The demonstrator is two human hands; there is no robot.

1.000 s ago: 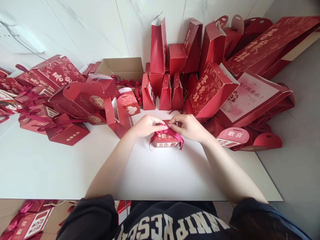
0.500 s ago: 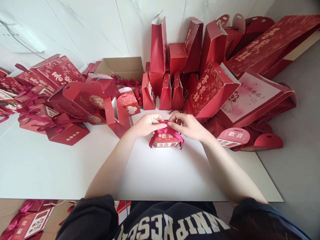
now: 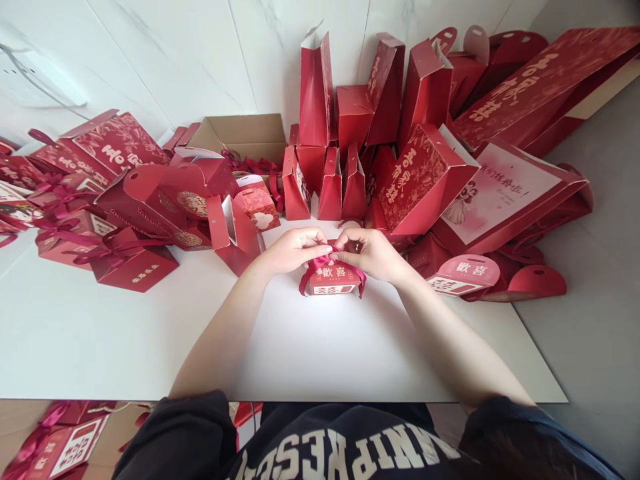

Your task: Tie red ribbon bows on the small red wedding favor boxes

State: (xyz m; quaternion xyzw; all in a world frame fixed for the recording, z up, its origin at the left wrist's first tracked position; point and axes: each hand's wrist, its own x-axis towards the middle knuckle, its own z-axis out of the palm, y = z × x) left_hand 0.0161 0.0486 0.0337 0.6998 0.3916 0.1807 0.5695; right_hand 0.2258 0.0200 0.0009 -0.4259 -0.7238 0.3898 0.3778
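Observation:
A small red gift box (image 3: 334, 273) with white lettering stands on the white table in front of me. Dark red ribbon (image 3: 320, 263) is gathered in a bow at its top, and its tails hang down both sides. My left hand (image 3: 300, 249) pinches the ribbon from the left, thumb against fingers. From the right, my right hand (image 3: 369, 252) pinches the same ribbon close to the knot. The fingertips of both hands nearly meet over the box, partly hiding the bow.
Red gift boxes (image 3: 415, 180) are stacked at the back and right. Ribboned boxes (image 3: 135, 260) crowd the left. Behind stands an open cardboard carton (image 3: 245, 133) with ribbon in it. The white table's (image 3: 320, 360) front edge is near my body; a ribboned box (image 3: 65, 447) lies below at left.
My right hand has shifted slightly left and its fingers have curled closer at the knot. My left hand stays almost where it was, and the box has barely moved.

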